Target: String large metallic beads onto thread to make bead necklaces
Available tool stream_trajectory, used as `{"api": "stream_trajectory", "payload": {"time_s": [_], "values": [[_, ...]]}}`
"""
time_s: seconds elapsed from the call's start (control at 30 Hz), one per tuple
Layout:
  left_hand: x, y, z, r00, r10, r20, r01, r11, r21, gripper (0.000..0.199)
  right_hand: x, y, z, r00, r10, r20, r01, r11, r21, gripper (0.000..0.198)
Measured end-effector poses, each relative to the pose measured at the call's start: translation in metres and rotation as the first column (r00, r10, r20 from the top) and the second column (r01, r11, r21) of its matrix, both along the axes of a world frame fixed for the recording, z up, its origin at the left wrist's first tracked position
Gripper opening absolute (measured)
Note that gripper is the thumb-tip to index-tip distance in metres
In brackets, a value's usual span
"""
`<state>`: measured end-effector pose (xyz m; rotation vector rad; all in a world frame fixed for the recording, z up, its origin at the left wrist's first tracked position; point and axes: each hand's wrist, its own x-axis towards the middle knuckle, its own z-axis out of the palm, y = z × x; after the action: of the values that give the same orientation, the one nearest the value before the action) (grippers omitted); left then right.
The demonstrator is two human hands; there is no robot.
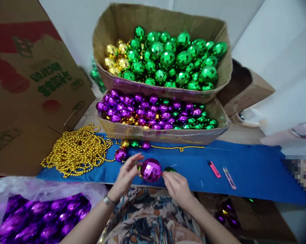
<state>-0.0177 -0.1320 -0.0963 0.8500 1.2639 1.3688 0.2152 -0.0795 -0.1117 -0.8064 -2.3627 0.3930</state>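
Observation:
A large purple faceted ball [151, 170] is held between my two hands over the front edge of the blue cloth. My left hand [125, 176] is at its left side, fingers bent and pinched close to the ball, with small gold and green bits showing there. At the right end of the ball, my right hand [177, 188] pinches with thumb and forefinger; what lies inside the pinch is too small to make out. Behind that hand a dark green ball [170, 169] is partly hidden. Beyond my left hand lies a strand with a smaller purple ball [121, 155] and gold bead chain [168, 147].
Gold bead chains [78, 150] are heaped at the left of the blue cloth [257, 162]. Pink cutter [214, 169] and thread snips [229, 178] lie right. Behind stand cartons of green balls [167, 59] and purple balls [150, 114]. A bag of purple balls [46, 217] sits lower left.

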Motion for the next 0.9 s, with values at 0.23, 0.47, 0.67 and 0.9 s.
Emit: {"api": "stream_trajectory", "payload": {"time_s": [0.23,0.47,0.67,0.9], "values": [[-0.149,0.062,-0.046,0.624,0.117,-0.773,-0.277,0.958,-0.078,0.027,0.008,0.008,-0.002,0.999,-0.031,-0.016,0.030,0.999,-0.029,0.018],[-0.164,0.065,-0.070,0.684,0.018,-0.729,-0.161,0.979,-0.126,0.011,0.008,0.007,-0.002,0.997,-0.068,-0.031,0.067,0.997,-0.033,0.019],[-0.128,0.049,-0.049,0.790,0.324,-0.520,-0.380,0.925,0.000,0.037,0.007,0.007,0.000,0.999,-0.041,-0.006,0.040,0.997,-0.070,0.021],[-0.029,0.039,0.003,0.953,0.225,0.202,-0.205,0.972,-0.116,0.036,0.000,0.006,0.008,0.997,-0.067,0.034,0.068,0.998,-0.009,0.022]]}}
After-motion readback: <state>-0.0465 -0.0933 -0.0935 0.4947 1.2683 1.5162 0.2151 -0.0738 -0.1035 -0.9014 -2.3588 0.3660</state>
